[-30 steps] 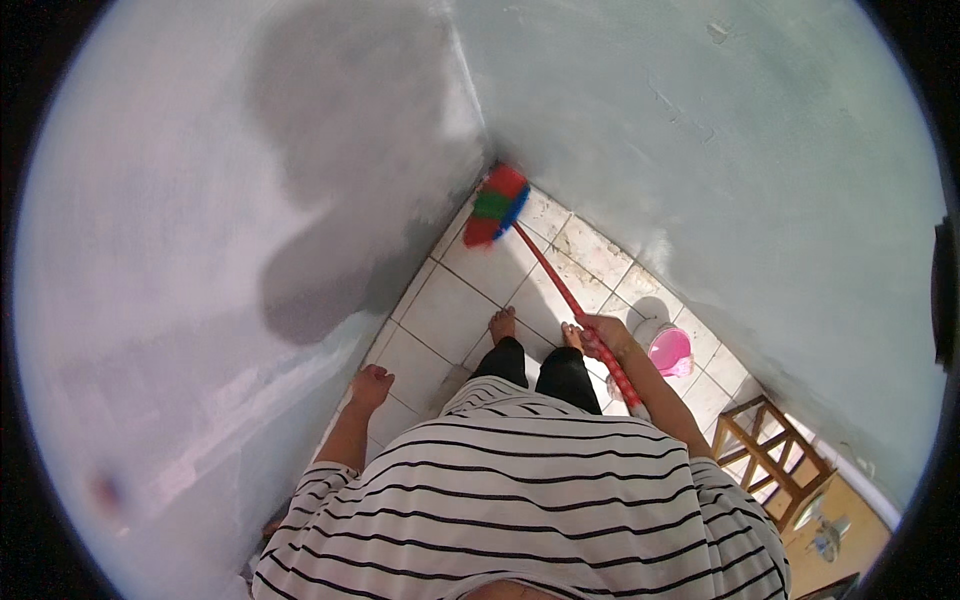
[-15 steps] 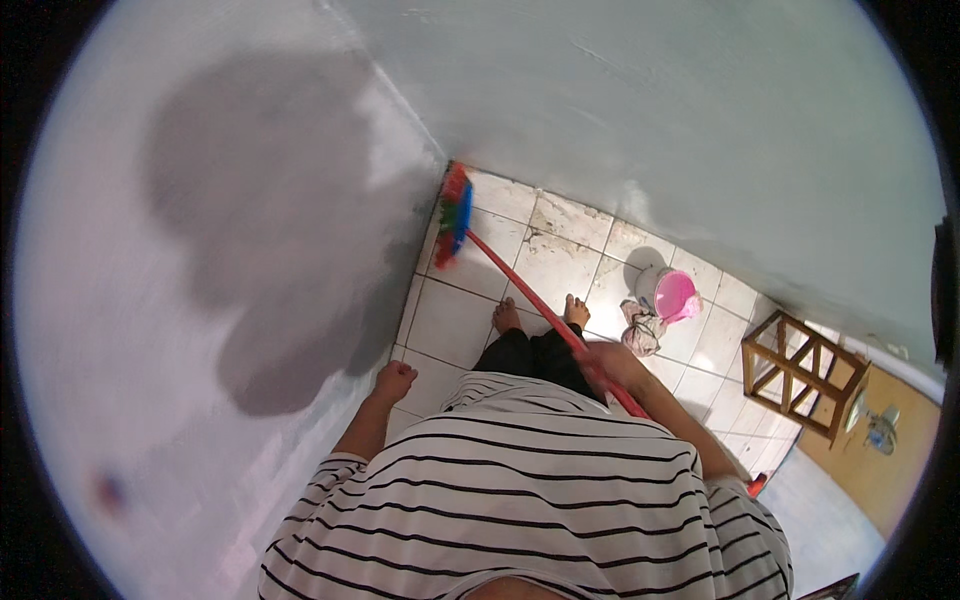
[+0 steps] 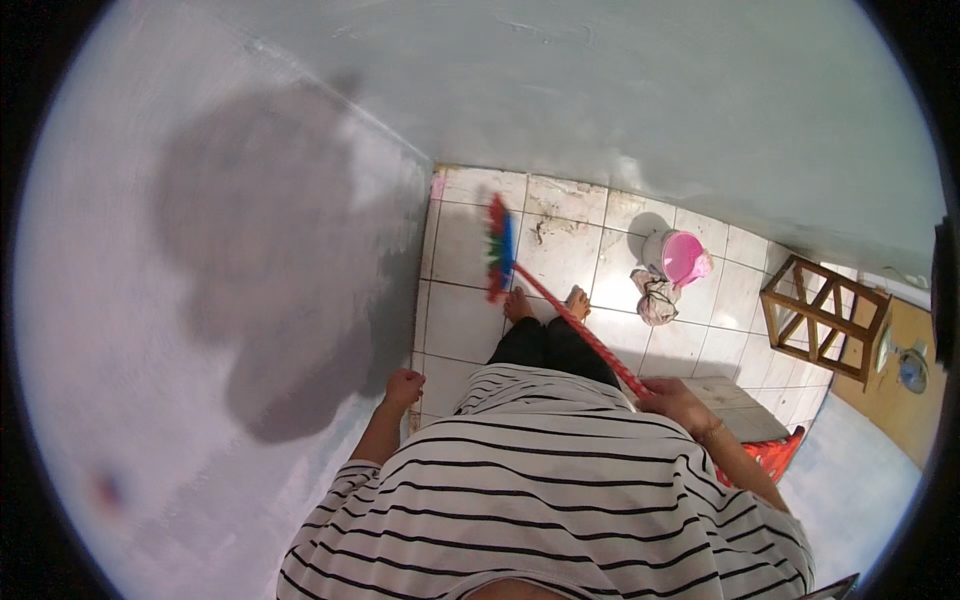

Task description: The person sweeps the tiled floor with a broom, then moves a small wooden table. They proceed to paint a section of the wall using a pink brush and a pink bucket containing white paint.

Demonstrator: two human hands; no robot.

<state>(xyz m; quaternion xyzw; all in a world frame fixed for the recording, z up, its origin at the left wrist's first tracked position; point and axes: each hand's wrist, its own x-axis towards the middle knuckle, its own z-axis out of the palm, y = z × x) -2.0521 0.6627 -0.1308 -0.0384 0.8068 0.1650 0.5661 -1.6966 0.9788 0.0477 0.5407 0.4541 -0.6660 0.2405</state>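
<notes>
right hand [image 3: 672,398] grips the red handle of a broom [image 3: 560,318], fingers wrapped around the shaft near its upper end. broom runs diagonally far-left from that hand, past the person's bare feet [image 3: 545,303], down to a blurred red, green and blue brush head [image 3: 498,248] on the white tiled floor [image 3: 455,320], just left of the feet and near the pale wall [image 3: 250,260] on the left. left hand [image 3: 403,388] is clenched in a loose fist, holding nothing, hanging beside that wall at the floor edge. person wears a black-and-white striped shirt [image 3: 540,490] and dark trousers. pink bucket [image 3: 683,256] with a crumpled cloth [image 3: 655,298] touching it sits far right of the feet. wooden stool [image 3: 822,318] stands further right. red plastic item [image 3: 775,455] lies near right, partly hidden by the forearm.
</notes>
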